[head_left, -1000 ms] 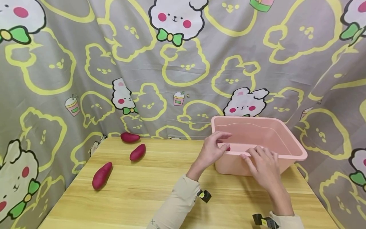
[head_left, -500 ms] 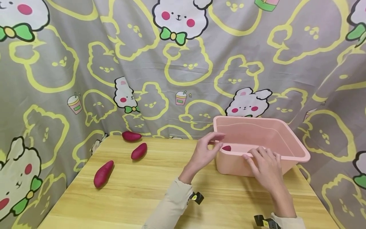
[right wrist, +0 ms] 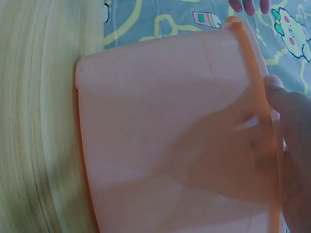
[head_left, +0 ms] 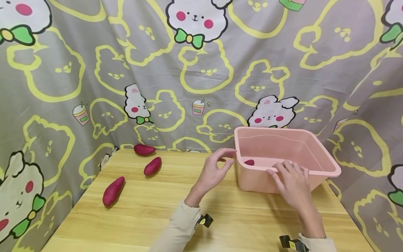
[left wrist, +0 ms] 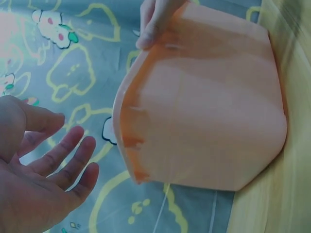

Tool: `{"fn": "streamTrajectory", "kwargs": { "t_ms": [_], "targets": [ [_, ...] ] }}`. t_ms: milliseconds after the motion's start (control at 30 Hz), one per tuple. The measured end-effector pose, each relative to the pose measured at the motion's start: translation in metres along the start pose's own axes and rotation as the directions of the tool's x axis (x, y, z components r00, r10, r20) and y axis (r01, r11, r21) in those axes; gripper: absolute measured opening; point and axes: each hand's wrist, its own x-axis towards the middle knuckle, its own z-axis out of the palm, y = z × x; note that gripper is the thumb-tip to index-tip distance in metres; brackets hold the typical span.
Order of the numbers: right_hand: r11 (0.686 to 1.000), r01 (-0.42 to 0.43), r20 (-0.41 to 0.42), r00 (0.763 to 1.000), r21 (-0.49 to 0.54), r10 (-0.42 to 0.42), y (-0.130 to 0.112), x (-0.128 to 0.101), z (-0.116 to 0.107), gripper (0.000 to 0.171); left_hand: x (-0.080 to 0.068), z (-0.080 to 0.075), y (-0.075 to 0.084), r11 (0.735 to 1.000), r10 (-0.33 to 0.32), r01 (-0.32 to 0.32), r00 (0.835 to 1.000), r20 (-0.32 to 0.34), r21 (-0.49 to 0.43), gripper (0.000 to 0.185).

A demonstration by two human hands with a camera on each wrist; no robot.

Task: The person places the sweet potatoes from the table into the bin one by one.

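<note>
A pink plastic bin stands at the right of the table. My right hand grips its near rim, fingers over the edge and thumb on the outside, as the right wrist view also shows. Inside the bin, the tip of a purple sweet potato shows above the near wall; the rest is hidden. My left hand is beside the bin's left corner with nothing in it. In the left wrist view the left hand's fingers are spread and relaxed, apart from the bin.
On the left of the wooden table lie a long sweet potato, a shorter one and another at the back edge. A patterned curtain hangs close behind the table and bin.
My left hand has moved left, out from over the bin's rim, leaving the sweet potato inside in view. The right hand has stayed on the rim.
</note>
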Motion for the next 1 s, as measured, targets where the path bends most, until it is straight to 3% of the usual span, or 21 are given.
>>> {"fn": "streamTrajectory", "kwargs": {
  "t_ms": [333,1000],
  "targets": [
    [1.0,-0.002,0.002,1.0,-0.011,0.002,0.001,0.001,0.0,0.02,-0.012,-0.018,-0.006,0.999,-0.003,0.003,1.0,-0.009,0.048,0.027],
    [1.0,0.003,-0.002,1.0,-0.01,-0.003,0.001,0.001,0.0,0.019,-0.027,-0.058,-0.016,0.989,0.021,-0.004,0.993,-0.114,0.145,0.03]
  ]
}}
